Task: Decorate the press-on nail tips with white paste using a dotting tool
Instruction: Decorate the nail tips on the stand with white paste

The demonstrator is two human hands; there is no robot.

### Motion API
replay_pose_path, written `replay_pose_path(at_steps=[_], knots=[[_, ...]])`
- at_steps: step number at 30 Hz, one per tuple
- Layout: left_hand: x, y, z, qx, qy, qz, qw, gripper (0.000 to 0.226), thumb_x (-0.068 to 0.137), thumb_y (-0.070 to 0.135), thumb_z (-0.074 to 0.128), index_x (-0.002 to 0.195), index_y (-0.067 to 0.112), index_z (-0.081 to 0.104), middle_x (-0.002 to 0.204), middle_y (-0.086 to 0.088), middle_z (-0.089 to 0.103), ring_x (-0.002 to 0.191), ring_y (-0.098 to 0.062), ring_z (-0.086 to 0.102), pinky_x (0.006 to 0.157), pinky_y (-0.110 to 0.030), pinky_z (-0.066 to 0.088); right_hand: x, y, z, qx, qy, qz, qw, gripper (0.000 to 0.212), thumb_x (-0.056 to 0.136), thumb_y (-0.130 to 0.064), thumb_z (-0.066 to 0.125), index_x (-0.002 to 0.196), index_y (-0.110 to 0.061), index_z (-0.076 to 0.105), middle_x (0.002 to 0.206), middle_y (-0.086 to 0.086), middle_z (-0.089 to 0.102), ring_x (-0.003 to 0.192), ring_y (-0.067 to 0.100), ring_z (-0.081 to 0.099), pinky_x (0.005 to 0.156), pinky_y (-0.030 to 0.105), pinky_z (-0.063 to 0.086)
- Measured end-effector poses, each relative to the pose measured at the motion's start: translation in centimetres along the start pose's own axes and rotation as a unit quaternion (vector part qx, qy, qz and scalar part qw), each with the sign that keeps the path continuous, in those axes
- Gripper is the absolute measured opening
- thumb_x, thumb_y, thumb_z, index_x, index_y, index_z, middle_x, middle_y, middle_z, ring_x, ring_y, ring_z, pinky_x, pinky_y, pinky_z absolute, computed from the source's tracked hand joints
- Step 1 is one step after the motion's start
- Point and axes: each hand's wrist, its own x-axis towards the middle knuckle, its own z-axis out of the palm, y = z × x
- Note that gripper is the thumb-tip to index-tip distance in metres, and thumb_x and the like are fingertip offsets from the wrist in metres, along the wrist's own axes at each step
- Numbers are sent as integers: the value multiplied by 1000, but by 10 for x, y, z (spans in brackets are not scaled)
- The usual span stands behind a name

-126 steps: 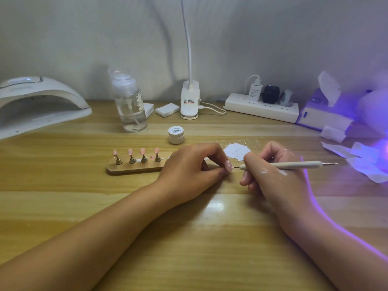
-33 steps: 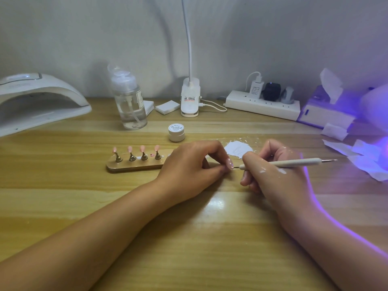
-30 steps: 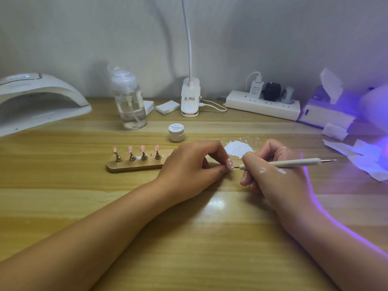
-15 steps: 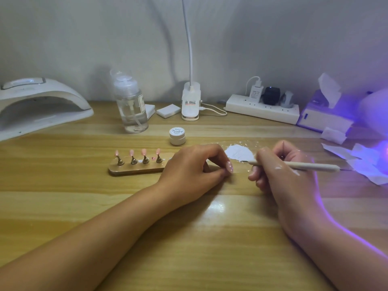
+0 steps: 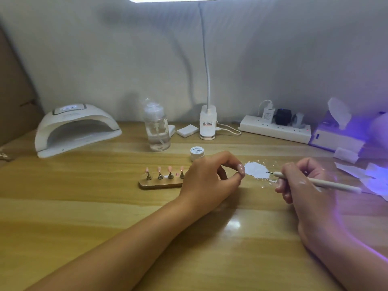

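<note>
My left hand (image 5: 210,179) pinches a pink press-on nail tip (image 5: 241,169) with white dots between thumb and forefinger, just above the table. My right hand (image 5: 302,183) grips a white dotting tool (image 5: 315,181) like a pen. Its metal point reaches the right edge of a patch of white paste (image 5: 256,170) spread on the table. A wooden holder (image 5: 159,183) left of my left hand carries several pink nail tips (image 5: 169,169) on small metal stands. A little white jar (image 5: 197,153) stands behind it.
At the back stand a white nail lamp (image 5: 75,129), a clear pump bottle (image 5: 157,127), a clip lamp base (image 5: 207,126), a power strip (image 5: 275,129) and a tissue box (image 5: 336,133). Torn tissue pieces (image 5: 378,175) lie at the right under violet light.
My right hand drew the dotting tool away from the nail tip and over to the white paste. My left hand stayed in place. The camera tilted upward.
</note>
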Motion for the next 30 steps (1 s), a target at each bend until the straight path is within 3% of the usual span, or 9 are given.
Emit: replay_pose_path(at_steps=[4,7,10,13,15,18,21,25,30], knots=[[20,8,-27,-58,-28,-54,996,12,81,24,76,74,29,68,81,14,72,57,-7,52,61,-22,44,0,0,-2,-4,-1,-1,1000,17,70,-25,58,58,-22,45,46,4,57,37,4,40,36,13,32],[37,3,-66,-3,-93,-98,991,9,78,33,79,75,29,71,70,-4,62,56,-7,45,55,-20,40,0,0,-2,-1,-6,4,1000,18,71,-25,59,58,-21,48,47,4,58,37,3,41,36,13,32],[40,-8,-92,72,-125,-136,980,10,73,42,80,73,35,73,55,15,51,48,-3,47,46,-14,39,1,3,-3,-7,-12,2,1000,30,81,-16,61,54,-26,52,47,2,58,36,2,40,35,12,31],[37,-18,-96,118,-175,-170,963,8,71,43,80,74,41,73,83,12,70,90,1,61,55,-18,48,3,5,-5,-21,-16,0,1000,41,89,-8,59,53,-28,54,47,2,58,36,1,41,35,11,31],[36,-22,-94,144,-193,-174,955,9,70,43,80,76,44,73,90,10,74,103,-4,61,63,-20,51,3,6,-6,-27,-18,2,999,42,89,-8,59,53,-27,54,47,2,58,35,1,41,34,11,30],[36,-27,-91,202,-187,-174,946,12,67,51,78,77,51,70,93,10,73,102,-9,62,68,-14,35,4,7,-7,-31,-19,4,999,42,89,-7,59,52,-26,53,46,1,58,35,2,40,34,12,30],[35,-33,-90,225,-180,-170,942,10,68,56,75,74,54,67,92,9,71,107,-8,48,72,-15,22,4,7,-6,-28,-25,14,999,41,90,-8,60,53,-25,52,46,1,57,36,1,39,34,12,31],[35,-37,-92,238,-181,-138,944,9,71,55,74,72,50,67,93,16,67,102,0,47,78,-14,19,3,7,-5,-27,-28,20,999,42,90,-9,61,53,-25,52,46,1,57,36,2,39,34,12,31],[34,-37,-91,261,-191,-85,942,14,77,52,72,69,46,62,94,20,63,94,4,50,84,-31,20,3,5,-4,-26,-27,24,999,42,91,-8,61,54,-23,49,46,1,57,35,1,39,34,12,30]])
